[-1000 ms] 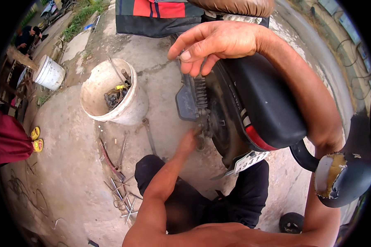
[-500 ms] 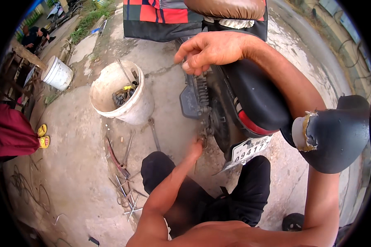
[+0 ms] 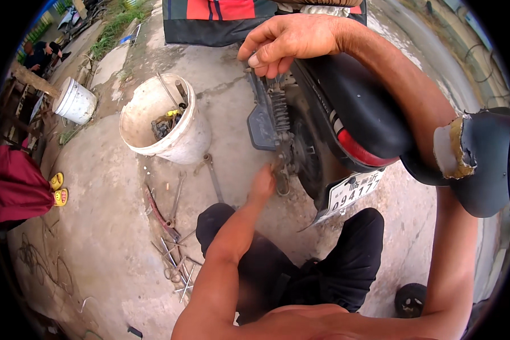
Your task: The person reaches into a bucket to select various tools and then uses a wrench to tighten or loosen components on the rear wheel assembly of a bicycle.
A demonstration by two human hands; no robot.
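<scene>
A black scooter or motorbike stands ahead of me, with its dark seat (image 3: 354, 105), red tail light (image 3: 361, 148), number plate (image 3: 354, 190) and coil shock absorber (image 3: 279, 107) facing me. Low at its rear wheel hub (image 3: 306, 150), my left hand (image 3: 263, 184) is closed against the hub fittings; its fingertips and whatever they grip are hidden. A slotted metal piece (image 3: 283, 184) hangs beside those fingers. My right forearm lies across the seat, and my right hand (image 3: 294, 42) hangs past its left side, fingers loosely bent and apart, holding nothing. A torn black pad (image 3: 487, 153) covers my right elbow.
A white bucket (image 3: 178, 136) with tools and parts stands left of the scooter. A ring-ended wrench (image 3: 212, 175), a red-handled tool (image 3: 158, 212) and several metal tools (image 3: 178, 263) lie on the concrete. Farther left are another bucket (image 3: 76, 102) and a person in yellow slippers (image 3: 59, 195).
My left hand has shifted slightly up against the hub, and the slotted metal piece shows more clearly. My right hand stays over the seat. The view has moved a little.
</scene>
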